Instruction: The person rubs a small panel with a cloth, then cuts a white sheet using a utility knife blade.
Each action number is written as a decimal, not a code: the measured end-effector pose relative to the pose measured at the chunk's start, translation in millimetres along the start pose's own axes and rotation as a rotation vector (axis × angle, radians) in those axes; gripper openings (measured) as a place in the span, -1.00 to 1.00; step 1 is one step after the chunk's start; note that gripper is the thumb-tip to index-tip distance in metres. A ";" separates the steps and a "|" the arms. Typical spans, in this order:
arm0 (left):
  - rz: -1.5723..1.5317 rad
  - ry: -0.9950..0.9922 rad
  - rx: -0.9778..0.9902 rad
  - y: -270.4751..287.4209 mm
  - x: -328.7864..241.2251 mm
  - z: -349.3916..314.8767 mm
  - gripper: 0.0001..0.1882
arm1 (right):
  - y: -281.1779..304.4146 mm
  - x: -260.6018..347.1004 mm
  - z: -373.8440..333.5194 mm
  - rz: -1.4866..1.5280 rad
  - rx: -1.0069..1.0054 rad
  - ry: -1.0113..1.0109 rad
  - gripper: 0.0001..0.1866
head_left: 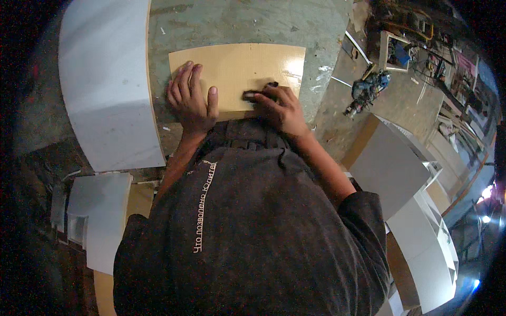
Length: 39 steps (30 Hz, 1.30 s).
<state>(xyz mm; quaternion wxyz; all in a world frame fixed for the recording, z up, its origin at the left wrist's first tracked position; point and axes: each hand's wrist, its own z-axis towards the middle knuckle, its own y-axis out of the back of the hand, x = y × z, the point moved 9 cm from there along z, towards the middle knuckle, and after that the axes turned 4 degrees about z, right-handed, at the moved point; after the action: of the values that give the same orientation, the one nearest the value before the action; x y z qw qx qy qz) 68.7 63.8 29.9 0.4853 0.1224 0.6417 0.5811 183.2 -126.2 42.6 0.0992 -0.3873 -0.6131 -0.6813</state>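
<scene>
— Hands first: where are yours?

— Your left hand [191,100] lies flat on the tan board [240,71], fingers spread and pressing down near its left end. The thumb points toward your right hand [279,108].

— And the right one?

— Your right hand has its fingers curled narrow around a small dark block [258,94], which rests on the board close to the near edge.

— Where does the board sit?

— You have it lying flat on the grey-green bench [237,21], its long near edge running along the bench's near edge, right in front of your waist.

— What else is around you?

— A large white curved panel [108,79] stands at the bench's left edge. Off the right edge, down on the floor, lies a blue power tool [369,89]. More white panels [416,210] are stacked at your right side, well apart from the board.
</scene>
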 end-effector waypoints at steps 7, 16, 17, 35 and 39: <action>0.065 0.001 0.014 -3.4 2.9 1.6 -0.41 | 9.8 -37.7 5.2 0.036 -0.076 -0.192 -0.69; 0.080 -0.009 -0.003 -2.1 3.6 0.6 -0.44 | 15.5 -22.7 111.8 0.049 -0.316 -0.238 -0.90; 0.074 0.011 0.011 -1.1 5.0 -1.3 -0.43 | 14.5 -17.8 101.7 0.051 -0.315 -0.233 -0.90; 0.038 0.000 -0.027 -2.6 7.3 -3.3 -0.31 | 6.5 -59.0 87.2 0.197 -0.413 -0.451 -0.86; -0.190 0.022 -0.129 -7.5 12.4 -6.3 -0.15 | -59.9 8.8 131.6 -0.027 -0.035 -0.215 -0.75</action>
<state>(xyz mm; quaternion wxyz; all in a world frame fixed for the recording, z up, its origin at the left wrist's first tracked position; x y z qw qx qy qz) 60.8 66.6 16.6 0.5381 0.0233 0.6170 0.5737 194.0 10.5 -3.9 0.0169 -0.4518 -0.6135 -0.6475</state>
